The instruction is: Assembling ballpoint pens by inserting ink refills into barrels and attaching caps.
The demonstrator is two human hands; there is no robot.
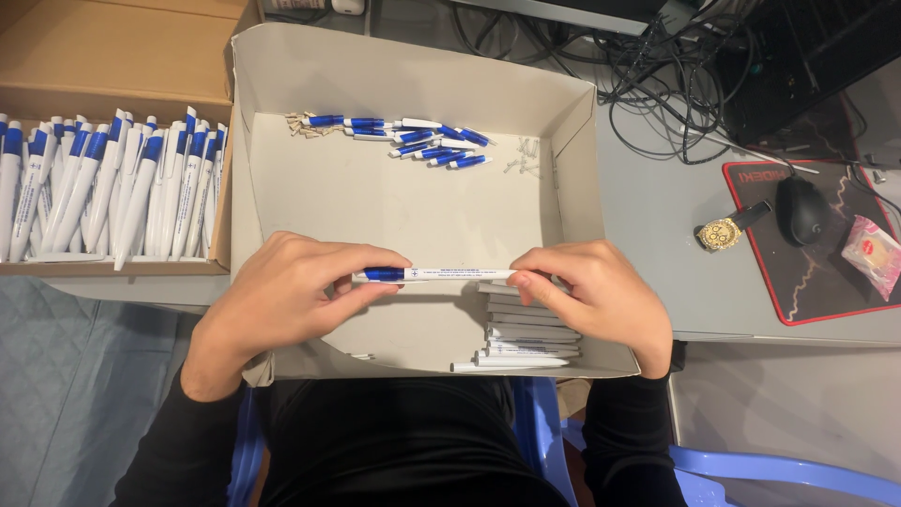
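The left hand [282,305] pinches the blue clip end of a slim white-and-blue plastic ballpoint pen [434,274] between thumb and fingertips, while the right hand [593,296] pinches its white tip end the same way; both are closed on the pen and neither is nearer than the other. The pen lies level between them, its long axis running left to right across the body, blue end to the left, held just above the floor of a shallow open grey-white cardboard box [394,75]. Directly below the right hand, at the near right corner of the box, rests a stack of white pen barrels [527,340]. At the far wall of the box lies a loose cluster of short blue-and-white pen parts [422,136], with a few small clear bits [522,155] beside them. To the left, well apart, a brown cardboard carton [113,47] holds a row of finished white-and-blue pens [103,183]. On the grey desk to the right sit a gold wristwatch [721,232], a black computer mouse [802,208] on a red-edged black mat [826,282], and tangled black cables [657,66].
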